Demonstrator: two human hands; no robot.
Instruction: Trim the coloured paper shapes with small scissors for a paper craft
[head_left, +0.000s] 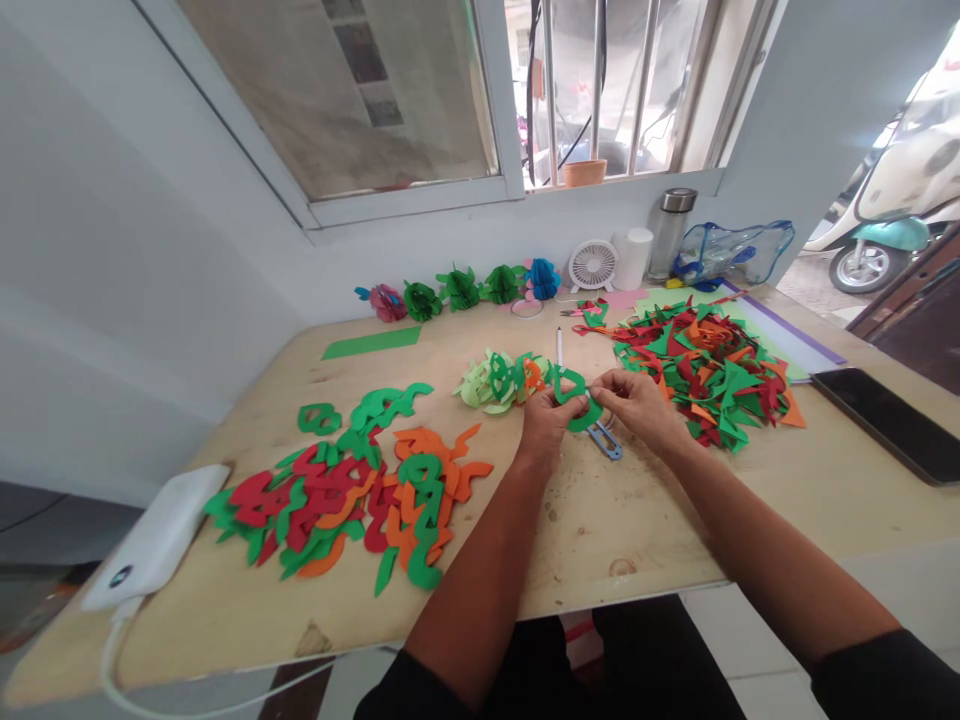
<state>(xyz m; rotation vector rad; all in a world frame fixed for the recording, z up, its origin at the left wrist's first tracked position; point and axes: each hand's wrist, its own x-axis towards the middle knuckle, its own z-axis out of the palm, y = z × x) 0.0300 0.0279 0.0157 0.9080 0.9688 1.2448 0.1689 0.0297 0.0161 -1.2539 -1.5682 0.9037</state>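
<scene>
A curved green paper cutout [574,385] is held up above the middle of the table. My left hand [547,425] pinches its lower left part between thumb and fingers. At its right edge, the fingers of my right hand [634,400] are pinched together on the paper. Just below both hands lies a blue craft knife [604,441], partly hidden by the cutout. Left of my left hand sits a bunch of light green paper shapes [476,385], with dark green and orange pieces beside it. A white pen [559,345] lies behind the cutout.
Cut paper shapes [322,500] lie heaped at left, near a white power bank [157,540]. Scraps [720,370] are piled at right beside a phone [892,420]. Along the wall stand paper ornaments [459,288], a small fan [592,266] and a bottle [670,240].
</scene>
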